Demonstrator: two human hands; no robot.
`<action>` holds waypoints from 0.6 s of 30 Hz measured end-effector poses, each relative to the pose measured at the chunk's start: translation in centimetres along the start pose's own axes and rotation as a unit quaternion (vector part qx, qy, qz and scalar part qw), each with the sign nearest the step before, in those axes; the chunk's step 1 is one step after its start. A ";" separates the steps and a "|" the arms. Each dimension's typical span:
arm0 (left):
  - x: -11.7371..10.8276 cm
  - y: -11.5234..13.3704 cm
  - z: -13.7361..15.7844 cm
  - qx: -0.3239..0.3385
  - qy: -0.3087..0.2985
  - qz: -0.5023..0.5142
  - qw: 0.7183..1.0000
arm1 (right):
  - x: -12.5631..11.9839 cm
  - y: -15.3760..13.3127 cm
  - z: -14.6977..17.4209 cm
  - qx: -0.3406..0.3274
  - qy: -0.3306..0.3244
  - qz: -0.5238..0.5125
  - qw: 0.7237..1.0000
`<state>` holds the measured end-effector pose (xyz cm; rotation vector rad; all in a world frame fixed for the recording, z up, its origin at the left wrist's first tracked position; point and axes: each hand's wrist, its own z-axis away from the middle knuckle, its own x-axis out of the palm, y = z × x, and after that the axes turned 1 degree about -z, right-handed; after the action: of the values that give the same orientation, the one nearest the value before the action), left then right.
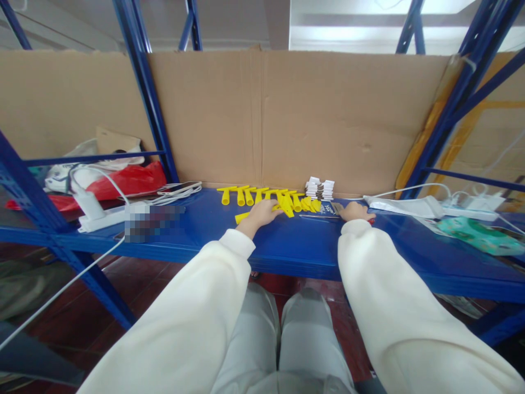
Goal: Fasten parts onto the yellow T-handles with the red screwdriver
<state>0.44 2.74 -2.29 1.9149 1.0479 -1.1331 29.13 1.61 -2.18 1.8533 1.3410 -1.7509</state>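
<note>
My left hand [262, 213] reaches in among yellow plastic pieces, its fingers closed around one yellow piece [286, 208]. Another yellow piece [241, 218] pokes out beside that wrist. Behind it stands a row of yellow T-shaped pieces [249, 197] with tube-like stems, and a cluster of smaller yellow parts [310, 204] lies to the right. My right hand [355, 212] is closed low on the shelf; what its fingers hold is mostly hidden. A thin metal rod [320, 216] runs up to this hand from the left, and a bit of red [371, 221] shows on its far side.
White pieces [320, 189] are stacked against the cardboard wall [328, 120]. On the blue shelf [299, 249], a power strip [110, 218], cables [180, 190] and a red bag [131, 180] lie left. A green packet [479, 235] and white cables lie right. Blue uprights [143, 93] frame the shelf.
</note>
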 end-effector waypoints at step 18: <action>-0.2 0.2 0.1 0.001 -0.010 0.001 1.000 | 0.1 -0.1 -0.9 -0.074 0.058 -0.100 0.991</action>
<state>0.56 2.50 -2.10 1.9012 1.0346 -1.1519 29.69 2.37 -2.00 1.8163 1.7057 -1.6034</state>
